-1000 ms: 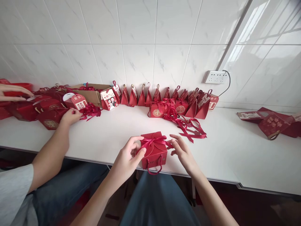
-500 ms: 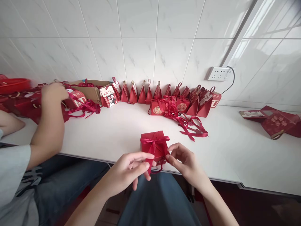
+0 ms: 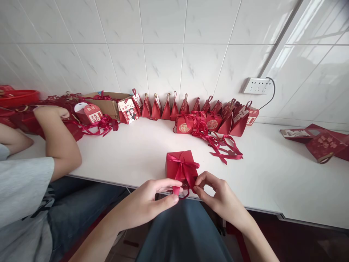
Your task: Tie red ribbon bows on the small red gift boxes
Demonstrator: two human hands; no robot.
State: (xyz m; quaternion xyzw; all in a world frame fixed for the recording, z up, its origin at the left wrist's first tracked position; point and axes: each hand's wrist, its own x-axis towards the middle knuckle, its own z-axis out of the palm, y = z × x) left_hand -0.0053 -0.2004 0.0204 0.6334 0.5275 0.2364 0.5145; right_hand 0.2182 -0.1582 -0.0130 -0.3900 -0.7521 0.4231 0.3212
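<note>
Two hands met at the near edge of the white surface (image 3: 136,153), where a small red box (image 3: 178,165) stood just in front of the person. It was shut at the top, so its contents were hidden. A red ribbon (image 3: 183,168) crossed the lid and its tails hung down the front face. The left hand (image 3: 148,202) had thumb and forefinger pinched on one tail, and the right hand (image 3: 218,194) had its fingers closed on the other. Holding it that way seemed to keep both ends under control close to the body. Against the tiled wall stood a row of pouch-shaped boxes (image 3: 174,109), upright and touching, with two square boxes (image 3: 199,123) and loose ribbons (image 3: 223,147) just before them. Lined up at the back like that, they probably stayed out of the working area. A cardboard carton (image 3: 105,103) lay farther left with red ribbon spilling over it, though I could not see what else it held. Another person's hand (image 3: 50,111) rested among the red pile there, and flattened boxes (image 3: 319,143) lay well apart to the right.
</note>
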